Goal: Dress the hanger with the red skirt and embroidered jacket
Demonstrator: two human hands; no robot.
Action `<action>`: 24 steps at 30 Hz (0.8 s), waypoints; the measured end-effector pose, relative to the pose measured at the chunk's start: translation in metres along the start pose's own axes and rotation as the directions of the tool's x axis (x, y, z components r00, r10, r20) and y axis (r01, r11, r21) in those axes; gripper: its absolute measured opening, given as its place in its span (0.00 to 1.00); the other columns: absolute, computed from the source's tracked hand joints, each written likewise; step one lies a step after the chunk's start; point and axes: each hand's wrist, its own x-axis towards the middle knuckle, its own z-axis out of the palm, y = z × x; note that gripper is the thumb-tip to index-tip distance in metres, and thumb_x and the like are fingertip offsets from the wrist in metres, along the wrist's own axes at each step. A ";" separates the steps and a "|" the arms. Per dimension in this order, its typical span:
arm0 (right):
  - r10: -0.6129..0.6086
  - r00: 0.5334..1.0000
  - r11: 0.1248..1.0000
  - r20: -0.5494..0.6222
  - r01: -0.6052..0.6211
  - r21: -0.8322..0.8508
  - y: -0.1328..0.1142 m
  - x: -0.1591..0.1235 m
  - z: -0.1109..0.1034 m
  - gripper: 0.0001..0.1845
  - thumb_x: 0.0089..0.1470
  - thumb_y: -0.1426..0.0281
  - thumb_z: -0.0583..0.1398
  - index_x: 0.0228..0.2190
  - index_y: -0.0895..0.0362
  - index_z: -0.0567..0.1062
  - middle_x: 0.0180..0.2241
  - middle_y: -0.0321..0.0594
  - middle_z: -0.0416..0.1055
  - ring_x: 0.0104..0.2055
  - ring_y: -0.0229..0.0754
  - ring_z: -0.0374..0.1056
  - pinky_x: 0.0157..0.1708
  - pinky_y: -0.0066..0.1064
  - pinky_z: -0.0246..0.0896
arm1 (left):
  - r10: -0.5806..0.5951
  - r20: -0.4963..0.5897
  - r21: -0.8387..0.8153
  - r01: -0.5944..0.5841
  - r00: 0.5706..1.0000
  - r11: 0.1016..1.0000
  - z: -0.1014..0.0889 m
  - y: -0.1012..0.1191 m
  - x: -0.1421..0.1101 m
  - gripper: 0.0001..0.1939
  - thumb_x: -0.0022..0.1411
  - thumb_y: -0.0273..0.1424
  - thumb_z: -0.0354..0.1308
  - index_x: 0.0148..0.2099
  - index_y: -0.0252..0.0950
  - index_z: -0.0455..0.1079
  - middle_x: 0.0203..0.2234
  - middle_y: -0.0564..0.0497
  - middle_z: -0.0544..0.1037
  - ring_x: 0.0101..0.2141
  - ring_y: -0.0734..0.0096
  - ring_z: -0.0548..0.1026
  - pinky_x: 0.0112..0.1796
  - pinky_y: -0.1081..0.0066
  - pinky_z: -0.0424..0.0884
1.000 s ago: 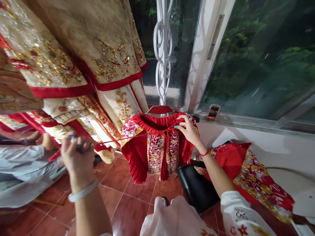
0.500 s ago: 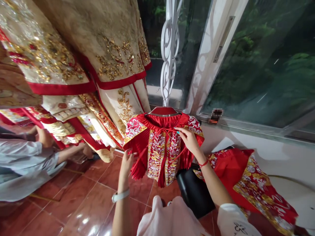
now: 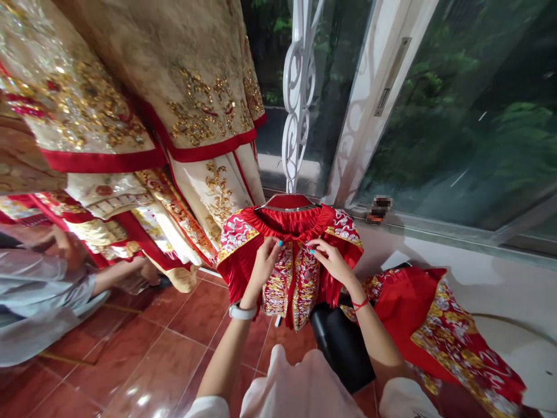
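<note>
A small red embroidered garment [image 3: 243, 264] with gold and silver panels hangs on a red hanger [image 3: 287, 201] from a white scrolled window grille [image 3: 297, 87]. My left hand [image 3: 264, 262] and my right hand [image 3: 329, 259] meet at its front just below the neckline. Each hand pinches a thin red tie cord [image 3: 292, 238] there, fingers closed on it. A white band sits on my left wrist and a red string on my right wrist.
Large cream and gold robes with red trim [image 3: 130, 104] hang at the left. Another person in pale clothing [image 3: 39, 296] crouches at the far left. A black stool [image 3: 343, 342] stands under the garment, red embroidered cloth [image 3: 444, 325] lies at the right, and the floor is red tile [image 3: 143, 360].
My left hand, which held the cord stretched far out to the left, has come in to the garment's front. Both hands now meet at the neckline tie.
</note>
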 end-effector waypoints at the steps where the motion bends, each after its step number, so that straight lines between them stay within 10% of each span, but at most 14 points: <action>1: -0.002 1.000 1.000 -0.001 0.002 -0.014 -0.001 0.002 -0.003 0.14 0.63 0.65 0.54 0.47 0.53 0.75 0.33 0.37 0.77 0.31 0.42 0.71 0.36 0.31 0.66 | -0.077 0.127 -0.123 0.093 0.989 0.988 -0.006 0.005 0.002 0.14 0.65 0.43 0.56 0.36 0.38 0.63 0.19 0.60 0.60 0.19 0.78 0.58 0.23 0.76 0.59; 4: -0.049 0.992 0.996 -0.116 0.040 -0.083 -0.007 0.010 -0.016 0.13 0.64 0.65 0.53 0.43 0.52 0.76 0.33 0.38 0.76 0.29 0.41 0.69 0.34 0.31 0.64 | -0.174 0.383 -0.272 0.291 0.907 0.917 -0.032 0.023 0.013 0.20 0.59 0.47 0.63 0.33 0.38 0.62 0.15 0.64 0.53 0.15 0.82 0.48 0.17 0.79 0.49; 11: -0.066 0.954 0.996 -0.294 0.047 -0.072 0.003 0.012 -0.021 0.14 0.64 0.62 0.52 0.36 0.52 0.76 0.39 0.41 0.78 0.40 0.46 0.73 0.42 0.34 0.66 | -0.236 0.293 -0.302 0.324 0.927 0.897 -0.075 0.014 0.015 0.22 0.55 0.43 0.67 0.26 0.37 0.58 0.15 0.62 0.55 0.15 0.85 0.49 0.15 0.81 0.46; 17: -0.048 0.997 0.978 -0.064 0.034 -0.206 0.006 0.003 -0.020 0.13 0.59 0.68 0.56 0.33 0.53 0.82 0.30 0.39 0.74 0.29 0.42 0.67 0.34 0.33 0.63 | -0.332 0.642 -0.292 0.621 0.691 0.728 -0.057 0.009 0.002 0.09 0.55 0.32 0.63 0.37 0.34 0.69 0.19 0.60 0.58 0.16 0.86 0.46 0.16 0.81 0.42; 19: -0.048 0.979 0.959 -0.199 -0.011 -0.283 0.000 0.010 -0.014 0.12 0.56 0.68 0.58 0.34 0.54 0.83 0.27 0.38 0.71 0.25 0.40 0.62 0.31 0.33 0.60 | -0.276 0.636 -0.308 0.565 0.721 0.765 -0.054 0.017 0.003 0.14 0.55 0.30 0.62 0.45 0.35 0.73 0.23 0.57 0.64 0.16 0.86 0.48 0.17 0.81 0.43; 24: -0.106 0.798 0.994 -0.594 0.067 -0.088 -0.022 0.045 0.024 0.14 0.59 0.61 0.60 0.31 0.55 0.83 0.29 0.42 0.72 0.30 0.43 0.65 0.33 0.35 0.63 | -0.028 0.316 -0.207 0.098 0.948 0.973 -0.039 0.034 0.020 0.20 0.62 0.36 0.62 0.55 0.38 0.75 0.27 0.54 0.68 0.23 0.78 0.58 0.23 0.77 0.56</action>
